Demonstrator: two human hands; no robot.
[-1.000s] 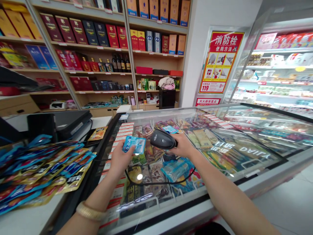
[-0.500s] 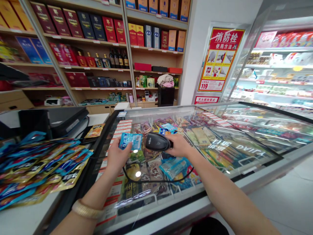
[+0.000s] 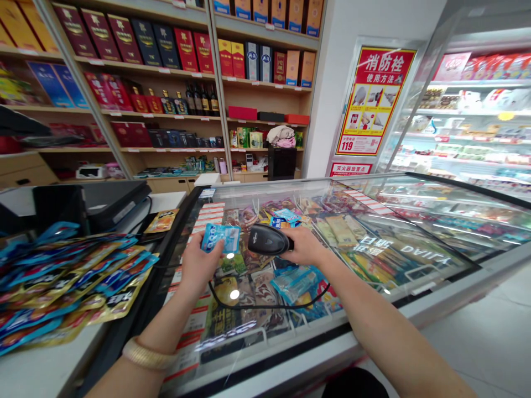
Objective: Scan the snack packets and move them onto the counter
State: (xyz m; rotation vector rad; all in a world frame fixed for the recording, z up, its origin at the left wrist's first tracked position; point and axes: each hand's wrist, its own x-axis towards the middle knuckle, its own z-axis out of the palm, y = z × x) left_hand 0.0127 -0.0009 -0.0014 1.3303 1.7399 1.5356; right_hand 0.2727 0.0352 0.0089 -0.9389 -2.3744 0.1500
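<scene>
Above the glass freezer top (image 3: pixel 249 326), my left hand (image 3: pixel 202 258) pinches a small blue packet (image 3: pixel 222 239) by its left end. My right hand (image 3: pixel 305 246) is wrapped round the handle of a black barcode scanner (image 3: pixel 269 240), whose head points left at the packet with a small gap between them. A black cable (image 3: pixel 265 307) loops beneath both hands. Beyond the scanner, blue and yellow packets (image 3: pixel 286 217) lie on the glass.
A heap of blue and gold packets (image 3: pixel 83 276) covers the counter at left, near a black device (image 3: pixel 112 202) and one orange packet (image 3: pixel 162 221). Shelves (image 3: pixel 166 72) of boxes and bottles stand behind. A lit display fridge (image 3: pixel 477 127) is at the right.
The blue packet in my left hand has tilted slightly and shifted a little to the left. My right hand and the scanner have barely moved.
</scene>
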